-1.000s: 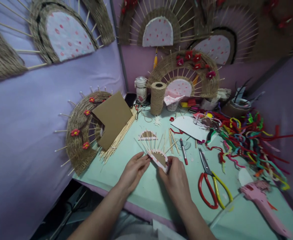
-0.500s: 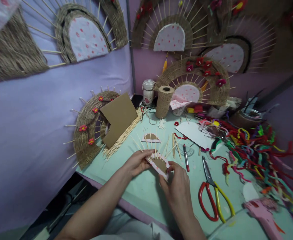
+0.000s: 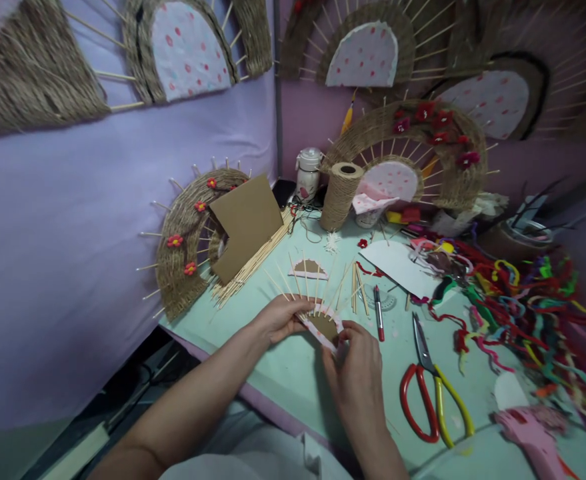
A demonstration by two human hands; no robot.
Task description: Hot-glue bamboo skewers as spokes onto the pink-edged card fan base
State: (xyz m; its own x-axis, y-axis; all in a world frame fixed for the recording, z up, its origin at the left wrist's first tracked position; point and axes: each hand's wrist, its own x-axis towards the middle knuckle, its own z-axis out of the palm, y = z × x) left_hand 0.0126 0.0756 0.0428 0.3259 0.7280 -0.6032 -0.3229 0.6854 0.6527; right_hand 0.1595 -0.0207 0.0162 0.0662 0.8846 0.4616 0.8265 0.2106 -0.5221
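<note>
Between my two hands is a half-round cardboard piece (image 3: 327, 328) with a pink-and-white cloth edge, and several thin wooden sticks fan out from its curved side. My left hand (image 3: 289, 319) grips its left end, with the thumb on top near the stick ends. At the right end, my right hand (image 3: 355, 357) pinches the edge between thumb and fingers; the fingertips partly hide that corner. Just beyond lies a second half-round cardboard piece (image 3: 307, 267) with a cloth edge, flat on the table.
Scissors (image 3: 425, 380), a red-capped pen (image 3: 379, 313) and loose sticks (image 3: 357, 290) lie near my right hand. A pink glue gun (image 3: 535, 433) is at the right front, below tangled colourful pipe cleaners (image 3: 517, 300). Behind stand a twine spool (image 3: 341, 197) and a cardboard sheet (image 3: 247, 223).
The view has shifted a little, so the background sits further right and higher. Both hands keep their hold on the half-round piece, almost unmoved.
</note>
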